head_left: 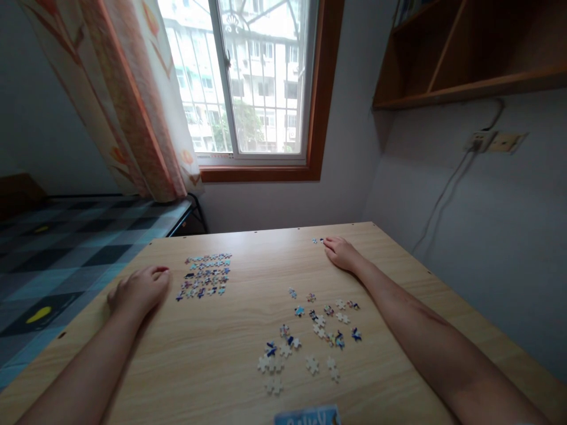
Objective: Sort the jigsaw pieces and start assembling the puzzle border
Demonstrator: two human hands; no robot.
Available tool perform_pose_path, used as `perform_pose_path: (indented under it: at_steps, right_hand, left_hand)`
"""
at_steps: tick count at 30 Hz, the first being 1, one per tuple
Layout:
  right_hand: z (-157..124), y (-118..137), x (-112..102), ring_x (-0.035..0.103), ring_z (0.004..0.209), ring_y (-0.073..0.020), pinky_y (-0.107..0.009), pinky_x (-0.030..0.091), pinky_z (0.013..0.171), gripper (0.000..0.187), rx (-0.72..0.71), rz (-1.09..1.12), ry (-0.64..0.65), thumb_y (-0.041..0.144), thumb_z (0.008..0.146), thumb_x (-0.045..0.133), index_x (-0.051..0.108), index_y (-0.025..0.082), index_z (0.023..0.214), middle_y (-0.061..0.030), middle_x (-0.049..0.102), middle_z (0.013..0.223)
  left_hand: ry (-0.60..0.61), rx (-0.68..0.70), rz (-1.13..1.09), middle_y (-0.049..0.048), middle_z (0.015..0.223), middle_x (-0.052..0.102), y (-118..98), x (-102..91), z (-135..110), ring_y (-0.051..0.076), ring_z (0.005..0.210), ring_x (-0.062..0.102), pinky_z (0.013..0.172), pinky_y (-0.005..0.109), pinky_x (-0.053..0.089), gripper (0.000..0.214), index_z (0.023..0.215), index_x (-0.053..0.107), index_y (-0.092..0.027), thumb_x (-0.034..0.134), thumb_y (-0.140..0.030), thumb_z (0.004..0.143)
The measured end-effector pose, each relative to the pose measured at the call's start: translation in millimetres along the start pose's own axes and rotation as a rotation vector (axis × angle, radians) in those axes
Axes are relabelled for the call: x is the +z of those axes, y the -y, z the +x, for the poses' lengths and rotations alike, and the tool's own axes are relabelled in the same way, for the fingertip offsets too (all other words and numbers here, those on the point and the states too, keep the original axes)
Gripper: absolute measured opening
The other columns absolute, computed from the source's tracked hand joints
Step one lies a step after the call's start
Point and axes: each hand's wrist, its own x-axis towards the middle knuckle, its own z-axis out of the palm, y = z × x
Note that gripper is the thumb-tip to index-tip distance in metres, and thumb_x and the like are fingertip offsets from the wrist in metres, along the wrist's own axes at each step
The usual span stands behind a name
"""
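- One wooden table fills the lower half of the view, and two bare arms lie on it.
- The left hand rests palm down near the table's left edge. Its fingers are loosely bent and hold nothing.
- Just to its right lies one joined-up puzzle patch.
- The right hand lies flat far out on the table with its fingers stretched out, gripping nothing.
- Its fingertips are right beside one tiny blue puzzle bit. Whether they touch is too small to tell.
- About twenty loose puzzle pieces lie scattered between the arms. Many are face down and pale.
- One blue box peeks in at the near edge.
- One window and one curtain are behind.
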Motion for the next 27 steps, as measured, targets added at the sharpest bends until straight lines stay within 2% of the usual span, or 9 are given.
perform_pose_path:
  at_steps: [2, 5, 11, 16, 27]
  right_hand:
    - [1.6, 1.3, 5.3, 0.043, 0.142, -0.0272, -0.042, 0.03, 0.118, 0.052, 0.017, -0.004, 0.03, 0.037, 0.101, 0.037, 0.056, 0.015, 0.144, -0.014, 0.049, 0.153]
    - [2.0, 2.0, 9.6, 0.035, 0.147, -0.0278, -0.045, 0.025, 0.121, 0.056, 0.036, -0.004, 0.064, 0.041, 0.103, 0.031, 0.049, 0.017, 0.149, -0.0126, 0.041, 0.158]
    - [1.2, 3.4, 6.6, 0.019, 0.154, -0.0284, -0.051, 0.02, 0.122, 0.063, 0.066, 0.016, 0.114, 0.051, 0.103, 0.027, 0.035, 0.021, 0.157, -0.0103, 0.019, 0.168]
    - [0.6, 4.4, 4.3, 0.018, 0.154, -0.0282, -0.054, 0.017, 0.122, 0.061, 0.061, 0.029, 0.174, 0.05, 0.104, 0.025, 0.036, 0.022, 0.157, -0.0088, 0.019, 0.168]
    - [-2.6, 9.6, 0.9, 0.017, 0.154, -0.0283, -0.056, 0.014, 0.123, 0.065, 0.048, 0.025, 0.213, 0.053, 0.103, 0.024, 0.03, 0.021, 0.159, -0.0091, 0.018, 0.168]
  left_hand:
    - [0.004, 0.009, 0.016, 0.0113, 0.133, 0.064, 0.0, 0.3, 0.0, 0.038, 0.12, 0.057, 0.101, 0.051, 0.044, 0.053, 0.122, 0.068, -0.028, 0.041, -0.054, 0.085]
    - [0.0, 0.004, 0.032, 0.0098, 0.133, 0.065, -0.6, 0.9, -0.6, 0.037, 0.12, 0.058, 0.101, 0.05, 0.044, 0.052, 0.122, 0.068, -0.029, 0.04, -0.053, 0.085]
    - [-0.006, 0.012, 0.037, 0.0099, 0.13, 0.066, -1.7, 0.3, -1.4, 0.036, 0.118, 0.058, 0.1, 0.049, 0.045, 0.05, 0.119, 0.069, -0.029, 0.041, -0.053, 0.084]
    - [-0.009, 0.014, 0.015, 0.011, 0.131, 0.065, -2.6, -1.8, -2.6, 0.037, 0.119, 0.058, 0.1, 0.05, 0.044, 0.049, 0.119, 0.069, -0.027, 0.045, -0.05, 0.083]
    - [0.002, 0.021, 0.036, 0.0113, 0.133, 0.064, -4.0, -1.8, -4.5, 0.036, 0.12, 0.056, 0.099, 0.05, 0.044, 0.047, 0.12, 0.068, -0.027, 0.044, -0.049, 0.086]
